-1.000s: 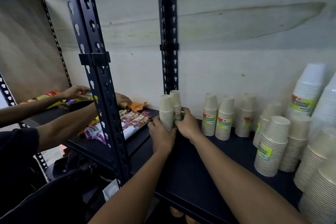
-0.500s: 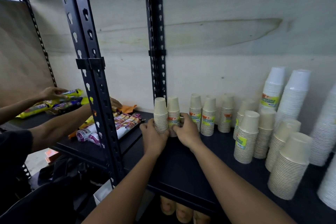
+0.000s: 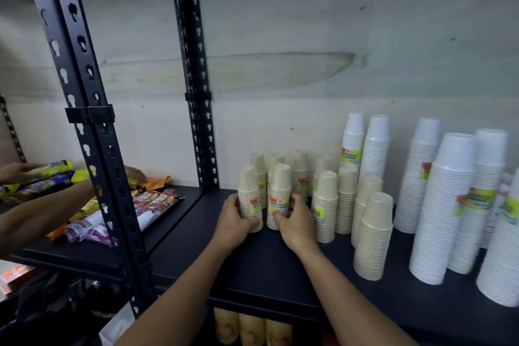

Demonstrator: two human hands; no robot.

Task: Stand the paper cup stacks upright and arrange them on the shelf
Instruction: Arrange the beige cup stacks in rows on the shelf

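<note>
Two cream paper cup stacks stand upright side by side on the black shelf (image 3: 269, 267). My left hand (image 3: 234, 223) wraps the left cup stack (image 3: 248, 191) at its base. My right hand (image 3: 296, 222) grips the right cup stack (image 3: 279, 191) low down, partly covering its label. More cream stacks (image 3: 325, 205) stand upright behind and to the right, in rows toward the wall. A taller cream stack (image 3: 372, 236) stands nearer the front edge.
Tall white cup stacks (image 3: 441, 205) fill the shelf's right side. A black slotted upright (image 3: 92, 132) stands front left, another (image 3: 196, 87) at the back. On the neighbouring shelf another person's arms (image 3: 42, 213) handle snack packets (image 3: 151, 202). Cups show on the shelf below (image 3: 247, 329).
Both hands have drawn the two stacks forward and rightward, away from the back upright, toward the other cream stacks. The camera view has swung right, showing more white stacks.
</note>
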